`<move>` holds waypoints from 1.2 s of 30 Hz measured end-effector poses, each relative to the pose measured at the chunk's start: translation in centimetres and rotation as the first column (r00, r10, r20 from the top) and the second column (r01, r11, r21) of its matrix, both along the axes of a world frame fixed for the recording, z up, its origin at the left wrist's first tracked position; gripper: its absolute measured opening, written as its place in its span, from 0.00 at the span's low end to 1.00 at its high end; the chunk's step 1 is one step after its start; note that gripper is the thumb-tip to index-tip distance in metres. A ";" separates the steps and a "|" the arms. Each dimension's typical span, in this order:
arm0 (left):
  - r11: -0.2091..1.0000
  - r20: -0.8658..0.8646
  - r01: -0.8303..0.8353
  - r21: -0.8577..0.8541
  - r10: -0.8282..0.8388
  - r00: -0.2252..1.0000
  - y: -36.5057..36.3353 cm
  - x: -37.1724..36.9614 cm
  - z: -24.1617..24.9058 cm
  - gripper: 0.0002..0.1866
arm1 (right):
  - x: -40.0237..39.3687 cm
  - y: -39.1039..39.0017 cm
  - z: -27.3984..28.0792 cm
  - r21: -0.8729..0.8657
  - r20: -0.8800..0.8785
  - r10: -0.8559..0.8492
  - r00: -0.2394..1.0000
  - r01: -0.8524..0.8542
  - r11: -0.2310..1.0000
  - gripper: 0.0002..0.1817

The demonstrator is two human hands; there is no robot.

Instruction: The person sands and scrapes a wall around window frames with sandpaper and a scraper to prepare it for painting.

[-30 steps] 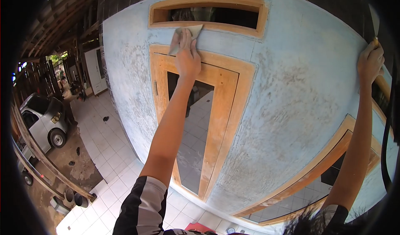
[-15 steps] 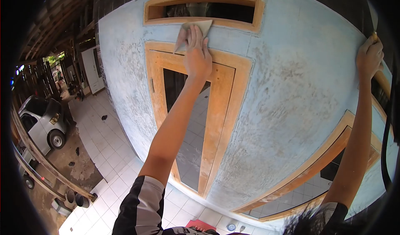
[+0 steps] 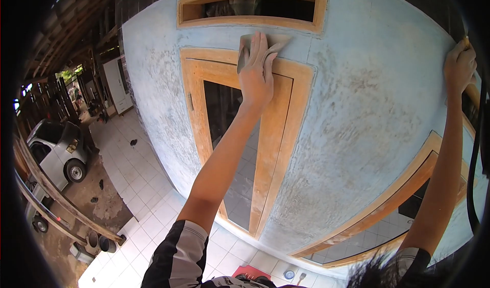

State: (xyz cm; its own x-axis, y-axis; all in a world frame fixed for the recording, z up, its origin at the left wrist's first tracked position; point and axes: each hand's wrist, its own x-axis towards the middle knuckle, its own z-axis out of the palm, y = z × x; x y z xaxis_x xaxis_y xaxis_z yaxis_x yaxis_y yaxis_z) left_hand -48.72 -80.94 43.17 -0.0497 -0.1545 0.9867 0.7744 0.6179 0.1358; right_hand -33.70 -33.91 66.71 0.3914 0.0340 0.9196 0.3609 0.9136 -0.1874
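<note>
My left hand (image 3: 256, 79) presses a bent grey-brown sheet of sandpaper (image 3: 279, 42) to the light blue wall (image 3: 357, 99). It works in the strip between the small vent frame (image 3: 250, 21) and the top of the wooden window frame (image 3: 298, 76). The fingers lie over the sheet, whose right side lifts off the wall. Far to the right, my right hand (image 3: 459, 66) is raised by the wall and closed round the handle of a putty knife (image 3: 466, 40). Its blade is lost against the dark tiles.
A second wooden window frame (image 3: 367, 211) is at lower right. Below, on white floor tiles (image 3: 224, 247), are a red mat-like thing (image 3: 245, 270), a round container (image 3: 289, 275) and a brush (image 3: 301, 278). A silver vehicle (image 3: 56, 147) and wooden poles (image 3: 61, 198) stand at left.
My left hand has slid the sandpaper to the right along the wall strip. My right hand still holds the putty knife, whose blade showed before. The view has shifted slightly.
</note>
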 end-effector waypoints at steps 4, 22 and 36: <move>0.910 0.007 0.257 0.325 -0.274 0.962 -1.7 2.7 -3.9 0.24 | 1.1 -3.1 -0.7 0.066 -0.087 -0.140 0.986 0.146 0.987 0.28; 0.082 0.056 0.311 0.947 -0.994 0.091 -1.1 22.4 -27.5 0.29 | 8.2 -33.4 -40.4 -0.340 0.867 0.487 -0.103 -0.837 0.428 0.16; -0.089 -0.092 -0.120 0.989 -0.996 -0.017 -4.3 29.1 -38.3 0.25 | 15.4 -36.6 -55.1 -0.755 0.566 0.676 -0.471 -0.626 0.196 0.44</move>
State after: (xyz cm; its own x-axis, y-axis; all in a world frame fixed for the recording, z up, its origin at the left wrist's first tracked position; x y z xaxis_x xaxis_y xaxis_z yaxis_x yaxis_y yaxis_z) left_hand -19.64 -85.27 4.89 -0.9602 0.0912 -0.2642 -0.2222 -0.8225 0.5236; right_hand -18.32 -70.51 11.58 -0.7767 -0.3822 0.5006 -0.6260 0.5558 -0.5470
